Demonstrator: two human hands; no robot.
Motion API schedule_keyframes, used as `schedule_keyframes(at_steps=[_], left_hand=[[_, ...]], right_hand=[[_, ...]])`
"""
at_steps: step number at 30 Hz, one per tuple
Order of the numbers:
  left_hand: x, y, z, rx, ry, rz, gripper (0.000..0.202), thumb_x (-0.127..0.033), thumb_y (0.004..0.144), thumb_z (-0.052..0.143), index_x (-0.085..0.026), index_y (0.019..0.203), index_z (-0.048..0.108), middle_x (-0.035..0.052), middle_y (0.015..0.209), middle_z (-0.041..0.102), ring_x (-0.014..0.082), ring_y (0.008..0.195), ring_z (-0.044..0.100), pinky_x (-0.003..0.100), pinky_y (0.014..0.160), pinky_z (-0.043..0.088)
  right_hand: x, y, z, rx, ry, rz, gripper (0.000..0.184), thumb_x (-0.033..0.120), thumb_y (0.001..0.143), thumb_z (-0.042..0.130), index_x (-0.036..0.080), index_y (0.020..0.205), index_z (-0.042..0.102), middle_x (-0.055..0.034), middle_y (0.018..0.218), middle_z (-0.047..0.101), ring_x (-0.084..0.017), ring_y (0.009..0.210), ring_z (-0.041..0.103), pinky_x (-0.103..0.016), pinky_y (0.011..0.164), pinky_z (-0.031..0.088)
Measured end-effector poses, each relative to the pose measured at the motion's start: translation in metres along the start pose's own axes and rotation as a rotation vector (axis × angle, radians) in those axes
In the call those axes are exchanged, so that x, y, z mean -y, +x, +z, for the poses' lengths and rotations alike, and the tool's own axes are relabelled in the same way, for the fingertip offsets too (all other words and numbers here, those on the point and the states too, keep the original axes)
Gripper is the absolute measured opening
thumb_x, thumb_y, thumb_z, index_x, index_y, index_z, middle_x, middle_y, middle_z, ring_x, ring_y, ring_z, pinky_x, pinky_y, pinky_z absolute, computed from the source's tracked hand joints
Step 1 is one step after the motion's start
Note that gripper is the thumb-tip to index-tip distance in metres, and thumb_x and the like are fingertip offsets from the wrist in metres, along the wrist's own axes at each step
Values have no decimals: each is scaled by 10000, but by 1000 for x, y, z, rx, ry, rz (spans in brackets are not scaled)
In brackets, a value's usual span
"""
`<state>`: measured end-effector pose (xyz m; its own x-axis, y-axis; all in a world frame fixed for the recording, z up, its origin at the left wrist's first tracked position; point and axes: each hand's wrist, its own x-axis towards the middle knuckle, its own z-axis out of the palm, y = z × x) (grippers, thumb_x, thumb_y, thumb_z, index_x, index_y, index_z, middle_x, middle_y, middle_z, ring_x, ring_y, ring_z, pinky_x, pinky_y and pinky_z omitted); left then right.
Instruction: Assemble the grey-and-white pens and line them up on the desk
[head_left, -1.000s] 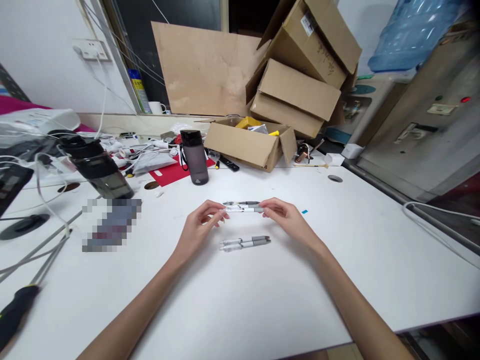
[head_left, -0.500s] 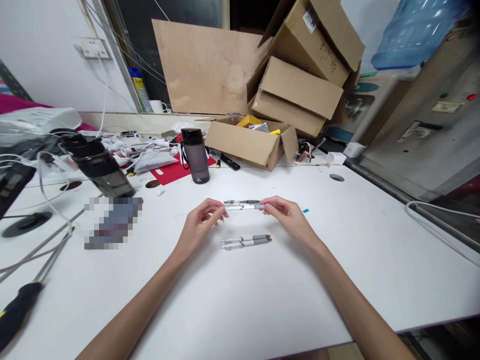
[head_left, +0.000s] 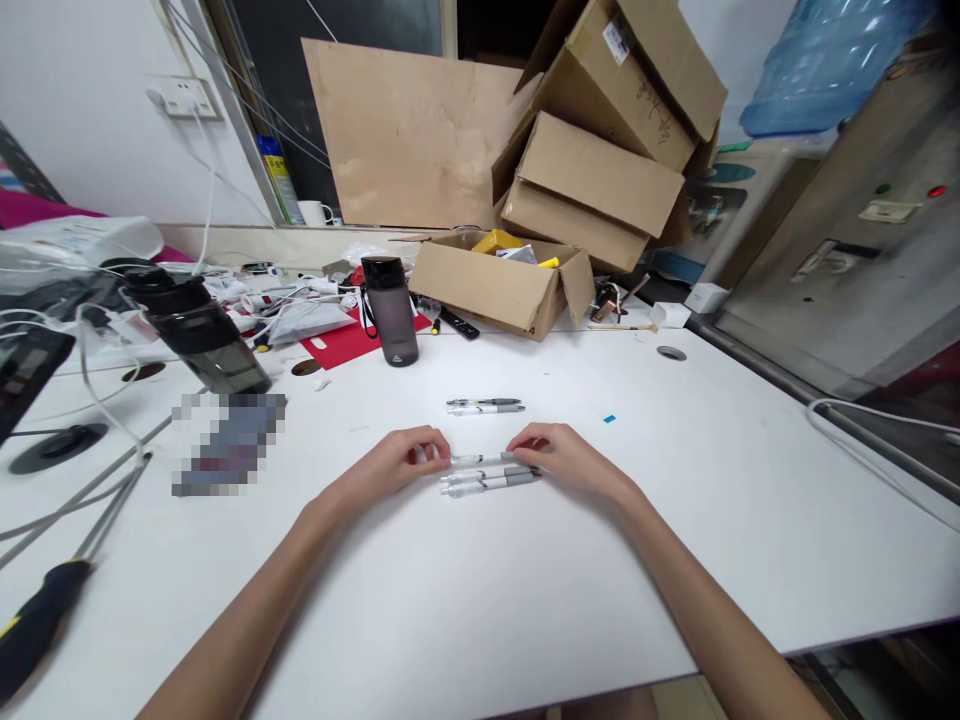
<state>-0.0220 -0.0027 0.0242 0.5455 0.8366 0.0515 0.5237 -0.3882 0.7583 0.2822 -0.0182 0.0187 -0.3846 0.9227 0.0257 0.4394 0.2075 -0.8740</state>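
My left hand point(head_left: 416, 455) pinches the clear left end of a white-and-grey pen point(head_left: 472, 459), and my right hand point(head_left: 551, 452) pinches its grey right end. The fingers cover parts of this pen, which lies crosswise just beyond a near group of similar pens point(head_left: 487, 484) on the white table. Farther back, a dark pen point(head_left: 480, 402) and a white pen with a grey end point(head_left: 487, 408) rest side by side, with neither hand touching them.
A dark bottle point(head_left: 394, 315), an open cardboard box point(head_left: 480, 285) and a remote point(head_left: 459, 324) stand or lie behind the pens. To the left are a second bottle point(head_left: 202, 335), a blurred-out object point(head_left: 232, 445), cables and a black handle point(head_left: 45, 620). A blue scrap point(head_left: 609, 419) lies at right.
Both hands have let go of the white pen beside the dark one, which now lies there. They have come nearer to me and hold another pen by the near group.
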Motion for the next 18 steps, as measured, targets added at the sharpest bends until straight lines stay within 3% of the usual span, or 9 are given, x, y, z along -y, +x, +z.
schedule_keyframes(at_steps=[9, 14, 18], left_hand=[[4, 1, -2, 70, 45, 15, 227, -422, 943, 611, -236, 941, 743, 24, 939, 668, 163, 769, 527, 261, 676, 394], [5, -1, -3, 88, 36, -5, 276, -467, 950, 592, -228, 997, 723, 30, 941, 666, 172, 777, 529, 268, 682, 402], [5, -3, -3, 119, 82, 19, 383, -518, 848, 725, -259, 1126, 680, 29, 1055, 640, 199, 901, 553, 290, 778, 437]], right_hand=[[-5, 2, -2, 49, -98, -28, 195, 303, 923, 617, 237, 944, 799, -54, 1025, 715, -191, 881, 653, -314, 778, 493], [-1, -1, -4, 83, -76, -40, 190, 350, 900, 670, 243, 990, 799, -63, 1041, 713, -208, 912, 657, -330, 801, 512], [1, -3, -6, 149, -113, -23, 256, 287, 802, 765, 262, 1056, 774, -50, 1094, 695, -218, 978, 652, -335, 840, 518]])
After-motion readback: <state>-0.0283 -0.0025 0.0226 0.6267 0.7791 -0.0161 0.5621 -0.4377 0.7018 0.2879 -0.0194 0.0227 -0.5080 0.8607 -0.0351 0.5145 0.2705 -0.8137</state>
